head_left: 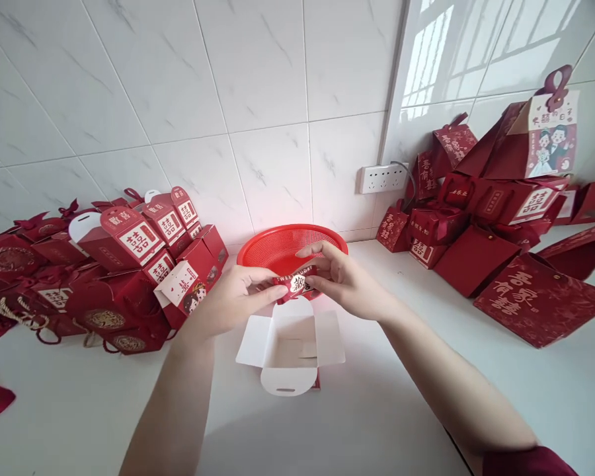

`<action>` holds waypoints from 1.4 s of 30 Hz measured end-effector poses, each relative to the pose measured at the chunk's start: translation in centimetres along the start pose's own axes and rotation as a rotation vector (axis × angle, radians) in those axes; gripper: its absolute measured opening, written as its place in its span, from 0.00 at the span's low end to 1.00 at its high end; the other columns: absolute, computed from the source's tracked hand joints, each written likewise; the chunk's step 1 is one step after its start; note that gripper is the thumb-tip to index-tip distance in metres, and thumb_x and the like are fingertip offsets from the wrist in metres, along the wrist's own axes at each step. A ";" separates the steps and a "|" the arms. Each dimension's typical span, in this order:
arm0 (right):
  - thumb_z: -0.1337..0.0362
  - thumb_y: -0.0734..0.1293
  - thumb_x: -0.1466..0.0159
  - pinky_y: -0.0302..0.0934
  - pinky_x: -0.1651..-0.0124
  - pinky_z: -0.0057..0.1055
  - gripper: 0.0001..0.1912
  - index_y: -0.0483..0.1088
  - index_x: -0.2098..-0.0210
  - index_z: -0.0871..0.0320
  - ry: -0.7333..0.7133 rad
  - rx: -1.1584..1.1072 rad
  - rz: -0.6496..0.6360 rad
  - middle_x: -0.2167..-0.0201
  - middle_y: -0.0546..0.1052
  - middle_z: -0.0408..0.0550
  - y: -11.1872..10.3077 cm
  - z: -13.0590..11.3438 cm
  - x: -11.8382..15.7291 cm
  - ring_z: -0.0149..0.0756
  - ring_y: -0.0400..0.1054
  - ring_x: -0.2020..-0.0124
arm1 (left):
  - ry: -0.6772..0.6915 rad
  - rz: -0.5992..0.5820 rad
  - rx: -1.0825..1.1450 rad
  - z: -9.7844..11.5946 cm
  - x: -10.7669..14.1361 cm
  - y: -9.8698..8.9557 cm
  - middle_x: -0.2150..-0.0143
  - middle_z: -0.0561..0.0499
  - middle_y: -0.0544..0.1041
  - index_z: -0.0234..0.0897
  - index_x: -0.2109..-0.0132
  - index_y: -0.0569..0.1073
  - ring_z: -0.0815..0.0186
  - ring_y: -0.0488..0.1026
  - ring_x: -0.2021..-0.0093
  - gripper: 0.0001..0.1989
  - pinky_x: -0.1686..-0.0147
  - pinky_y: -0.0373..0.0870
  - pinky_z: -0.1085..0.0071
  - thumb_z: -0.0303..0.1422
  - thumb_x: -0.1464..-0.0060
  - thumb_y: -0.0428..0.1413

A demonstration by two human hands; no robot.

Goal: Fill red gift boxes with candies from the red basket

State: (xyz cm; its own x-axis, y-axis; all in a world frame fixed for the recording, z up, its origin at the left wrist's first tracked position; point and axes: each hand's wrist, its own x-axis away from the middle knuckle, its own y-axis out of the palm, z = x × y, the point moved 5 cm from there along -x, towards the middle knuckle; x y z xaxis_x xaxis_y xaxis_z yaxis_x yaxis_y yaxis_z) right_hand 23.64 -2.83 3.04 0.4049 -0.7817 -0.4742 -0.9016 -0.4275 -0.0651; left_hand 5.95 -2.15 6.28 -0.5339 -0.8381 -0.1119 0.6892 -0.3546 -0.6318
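Note:
A small red printed packet (296, 284) with white lettering is held between both hands, above the back flap of an open box. My left hand (242, 291) pinches its left end between thumb and fingers. On its right end, my right hand (337, 281) closes thumb and fingers, with the index finger raised. Below the hands stands the open box (291, 380), its white inner flaps spread to all sides. Behind the packet, a red perforated basket (262, 244) is partly hidden by the hands.
Red gift boxes (123, 297) are piled at the left, more red boxes (476, 254) at the right. A white power strip (384, 178) is on the tiled wall. A red ribbon loop (0, 400) lies at the left edge.

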 end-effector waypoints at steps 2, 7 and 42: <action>0.63 0.65 0.32 0.66 0.61 0.33 0.15 0.59 0.48 0.54 0.007 -0.035 0.002 0.66 0.75 0.44 -0.3 -0.2 -0.1 0.33 0.71 0.65 | 0.025 0.008 0.046 -0.4 -0.3 0.4 0.62 0.49 0.80 0.37 0.61 0.79 0.61 0.76 0.57 0.14 0.57 0.74 0.67 0.43 0.41 0.56; 0.53 0.59 0.28 0.66 0.63 0.29 0.17 0.70 0.61 0.60 0.058 0.034 -0.153 0.65 0.75 0.48 -0.1 0.1 -0.5 0.32 0.71 0.65 | 0.056 -0.093 0.206 -1.7 -0.6 0.9 0.66 0.50 0.76 0.35 0.62 0.75 0.67 0.73 0.64 0.14 0.65 0.74 0.72 0.43 0.40 0.56; 0.56 0.51 0.25 0.48 0.73 0.30 0.23 0.51 0.76 0.56 -0.167 0.510 0.086 0.79 0.58 0.40 2.1 0.2 0.1 0.29 0.51 0.77 | 0.076 -0.131 -0.091 -1.9 -0.4 -0.7 0.70 0.51 0.74 0.35 0.64 0.75 0.67 0.72 0.68 0.11 0.67 0.71 0.72 0.39 0.41 0.55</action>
State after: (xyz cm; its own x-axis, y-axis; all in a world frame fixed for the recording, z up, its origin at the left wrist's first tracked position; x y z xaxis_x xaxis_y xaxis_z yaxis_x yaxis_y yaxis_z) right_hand 21.77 -3.75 2.63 0.3344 -0.7033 -0.6273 -0.9065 -0.0580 -0.4181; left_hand 4.74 -0.76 5.36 -0.6543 -0.7521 -0.0795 0.5657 -0.4170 -0.7114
